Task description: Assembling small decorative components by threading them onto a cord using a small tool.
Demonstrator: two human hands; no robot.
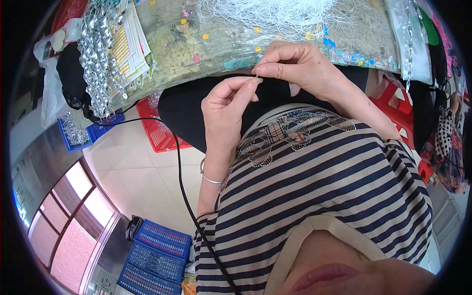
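My left hand [225,109] and my right hand [301,67] meet just off the near edge of the worktable [172,54]. Each hand is closed in a pinch between thumb and forefinger. A tiny pale piece shows between the fingertips, too small to name. Beyond my right hand, a tangled heap of thin white cord [275,17] lies on the table. Strings of clear faceted beads [98,59] hang over the table's left end, and another clear bead string [409,49] hangs at the right end.
Cards [130,44] lie beside the left bead strings. Small coloured scraps dot the tabletop. Below are a blue tray [114,118], a red plastic basket [152,130] and blue compartment boxes [155,255]. A black cable [181,182] runs past my left arm. A red stool [393,101] stands at right.
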